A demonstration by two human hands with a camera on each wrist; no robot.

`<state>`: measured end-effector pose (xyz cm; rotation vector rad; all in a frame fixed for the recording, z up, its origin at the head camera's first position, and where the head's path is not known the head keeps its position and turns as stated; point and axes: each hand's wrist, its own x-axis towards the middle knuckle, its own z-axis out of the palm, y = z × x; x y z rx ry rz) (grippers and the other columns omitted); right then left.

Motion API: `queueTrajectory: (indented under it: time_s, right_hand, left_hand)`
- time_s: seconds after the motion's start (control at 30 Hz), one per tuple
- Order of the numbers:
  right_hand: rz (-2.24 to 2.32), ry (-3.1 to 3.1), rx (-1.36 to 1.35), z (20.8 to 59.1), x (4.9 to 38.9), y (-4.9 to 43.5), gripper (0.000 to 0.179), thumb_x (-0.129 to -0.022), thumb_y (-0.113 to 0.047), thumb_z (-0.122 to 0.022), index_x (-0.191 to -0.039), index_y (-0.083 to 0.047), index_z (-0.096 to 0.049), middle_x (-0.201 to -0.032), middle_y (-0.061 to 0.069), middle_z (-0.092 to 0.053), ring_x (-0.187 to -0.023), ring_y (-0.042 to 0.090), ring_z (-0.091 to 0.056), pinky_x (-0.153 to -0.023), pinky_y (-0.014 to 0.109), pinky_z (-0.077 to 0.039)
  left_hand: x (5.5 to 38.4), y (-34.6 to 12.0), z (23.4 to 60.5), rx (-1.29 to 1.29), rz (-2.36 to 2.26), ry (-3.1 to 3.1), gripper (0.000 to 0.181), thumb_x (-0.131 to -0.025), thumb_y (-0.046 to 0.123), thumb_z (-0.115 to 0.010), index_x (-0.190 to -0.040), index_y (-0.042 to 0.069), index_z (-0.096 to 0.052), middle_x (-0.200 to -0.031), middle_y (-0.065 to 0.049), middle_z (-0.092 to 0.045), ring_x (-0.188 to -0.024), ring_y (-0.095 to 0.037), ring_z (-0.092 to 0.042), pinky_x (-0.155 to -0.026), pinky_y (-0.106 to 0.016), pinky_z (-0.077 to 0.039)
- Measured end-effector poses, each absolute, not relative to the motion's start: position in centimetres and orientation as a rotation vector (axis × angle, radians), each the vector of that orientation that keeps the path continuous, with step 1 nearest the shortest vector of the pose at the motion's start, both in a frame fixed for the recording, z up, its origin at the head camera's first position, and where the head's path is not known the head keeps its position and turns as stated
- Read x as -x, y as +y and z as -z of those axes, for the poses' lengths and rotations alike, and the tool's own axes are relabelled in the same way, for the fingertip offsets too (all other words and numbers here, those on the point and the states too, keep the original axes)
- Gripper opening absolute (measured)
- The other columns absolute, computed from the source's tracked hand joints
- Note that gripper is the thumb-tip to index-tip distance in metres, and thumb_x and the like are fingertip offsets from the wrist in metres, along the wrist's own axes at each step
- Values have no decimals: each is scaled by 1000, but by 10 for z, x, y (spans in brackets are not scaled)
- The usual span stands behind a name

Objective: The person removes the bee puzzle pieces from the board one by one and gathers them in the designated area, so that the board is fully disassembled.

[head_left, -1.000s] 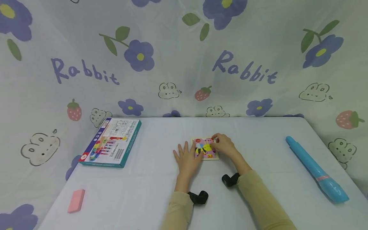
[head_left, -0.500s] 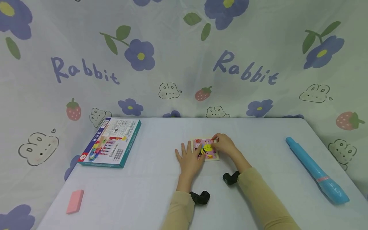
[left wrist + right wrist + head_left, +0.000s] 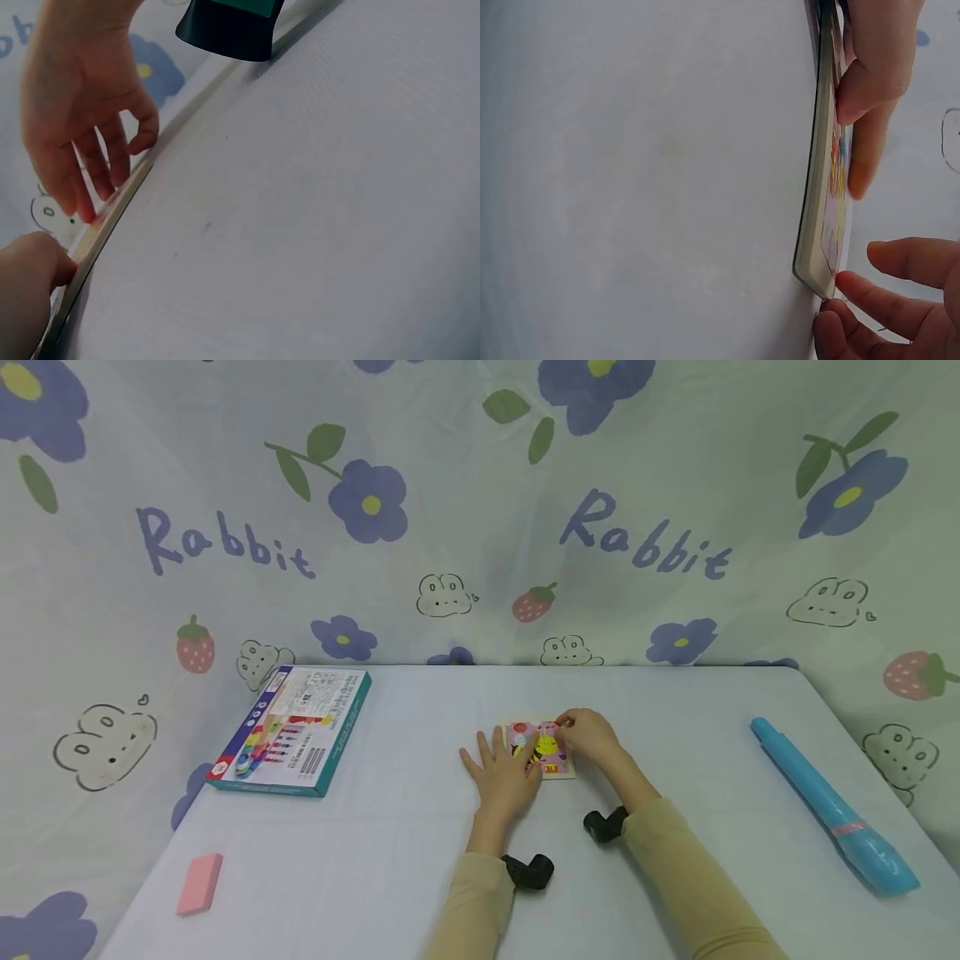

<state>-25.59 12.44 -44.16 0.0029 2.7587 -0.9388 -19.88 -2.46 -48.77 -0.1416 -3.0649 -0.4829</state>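
A: Where was the picture board [image 3: 553, 763] to be found?

B: On the white worktop [image 3: 375, 877], beneath the fingers of the left hand [image 3: 502, 781]. Its left part was covered by them, while part of the yellow bee print [image 3: 548, 745] was left showing between them and the fingers of the right hand [image 3: 592, 742].

A: How were the fingers held?

B: The left ones were fanned apart, and the board was touched by them from its near left side. The right ones were bent, with its far right corner met by their tips. Whether anything was pinched there could not be told, as the contact was partly hidden.

A: And what else was laid out?

B: A printed box [image 3: 300, 731] was set well to the left of the left fingers. A pink block [image 3: 200, 884] was placed farther left and nearer the person. A long blue object [image 3: 832, 810] was laid well to the right of the right fingers. Beyond all the fingertips, a patterned cloth [image 3: 480, 535] was hung.
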Motion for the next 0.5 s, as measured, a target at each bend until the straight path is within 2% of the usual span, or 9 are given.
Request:
queueTrajectory:
  time_s: [0.27,0.5]
  right_hand:
    - [1086,2651,-34,443,262,128,33,-86,-21,-56,-110,1,-60,-112,18,-59,-99,30,-52,-86,44,-43]
    - [1178,2557,-63,443,267,130,33,-87,-24,-54,-106,2,-59,-110,17,-57,-95,26,-49,-80,38,-42]
  left_hand:
    - [200,-22,487,106,455,-3103,46,-91,45,-44,-137,40,-41,-150,-20,-20,-136,-48,-5,-99,-71,4]
    - [201,-20,486,72,439,-3109,47,-90,46,-45,-137,42,-40,-150,-18,-21,-137,-47,-6,-100,-70,4]
